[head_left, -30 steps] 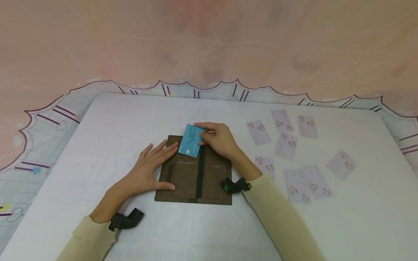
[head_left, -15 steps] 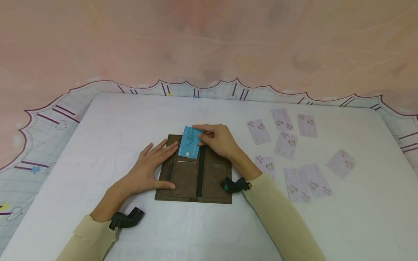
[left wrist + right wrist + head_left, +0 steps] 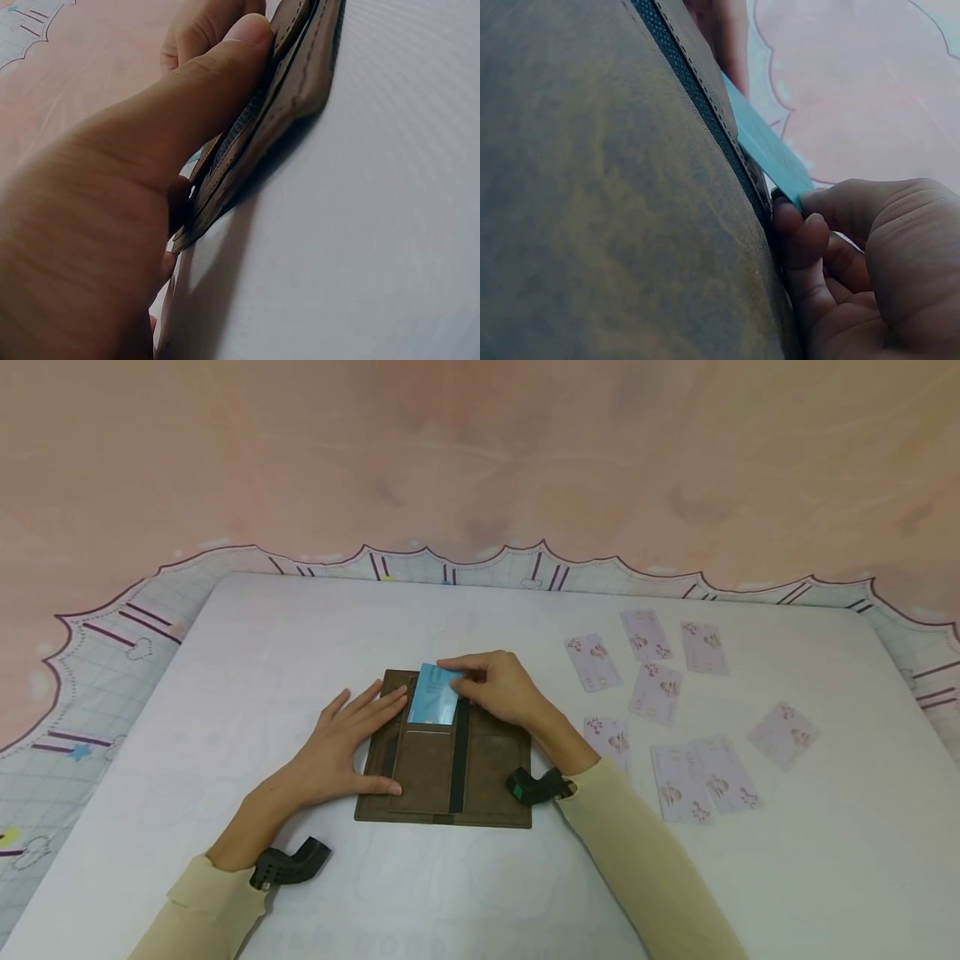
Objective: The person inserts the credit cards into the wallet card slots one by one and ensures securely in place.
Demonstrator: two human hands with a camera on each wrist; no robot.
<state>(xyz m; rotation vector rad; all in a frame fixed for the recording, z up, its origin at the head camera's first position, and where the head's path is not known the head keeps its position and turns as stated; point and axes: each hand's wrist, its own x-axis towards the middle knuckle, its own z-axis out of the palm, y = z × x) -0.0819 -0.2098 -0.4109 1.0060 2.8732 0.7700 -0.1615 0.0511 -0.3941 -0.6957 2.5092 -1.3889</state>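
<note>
One blue card (image 3: 432,696) in right hand (image 3: 504,688)

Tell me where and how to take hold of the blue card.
Probably best pinched across its thin edge at the far right corner, coming from the right. The blue card's far end juts past the brown wallet's far edge, so thumb and fingers can meet on opposite faces. The right hand pinches there; the left hand occupies the left side.
</note>
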